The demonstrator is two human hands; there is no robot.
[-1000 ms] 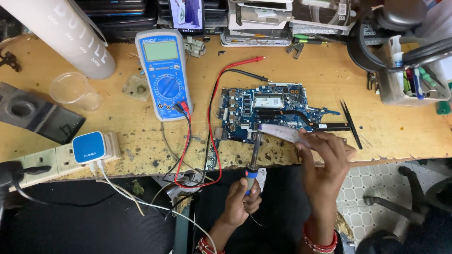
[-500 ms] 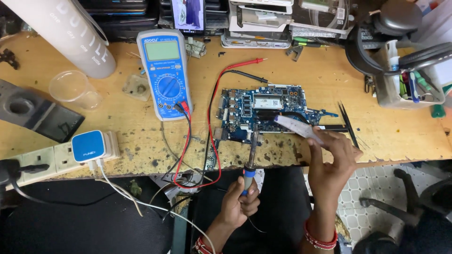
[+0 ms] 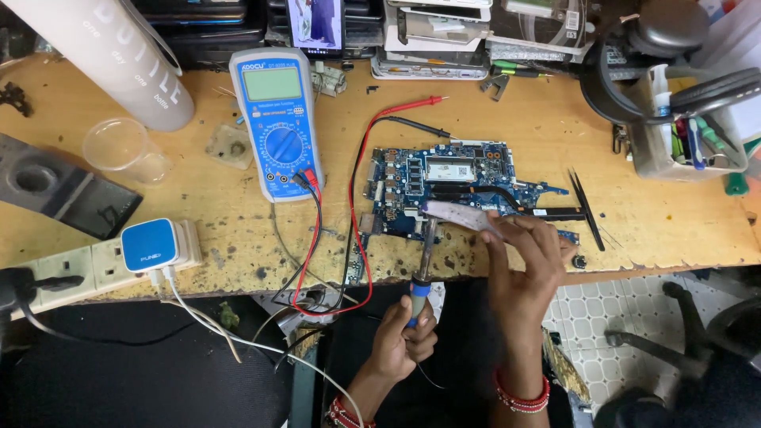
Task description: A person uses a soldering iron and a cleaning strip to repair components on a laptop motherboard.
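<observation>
Left hand [image 3: 404,325] is clamped on a blue-handled soldering iron [image 3: 422,265], tip at the blue laptop circuit board [image 3: 452,186]; right hand [image 3: 527,254] pinches a pale flat tool [image 3: 460,214], lowered since before; blue multimeter [image 3: 277,119] sits left

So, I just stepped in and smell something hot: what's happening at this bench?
A person is working on a blue circuit board lying on the wooden bench. The left hand grips a blue-handled soldering iron, its tip at the board's near edge. The right hand holds a pale, flat tool over the same spot. A blue multimeter lies to the left, its red and black leads loose on the bench.
</observation>
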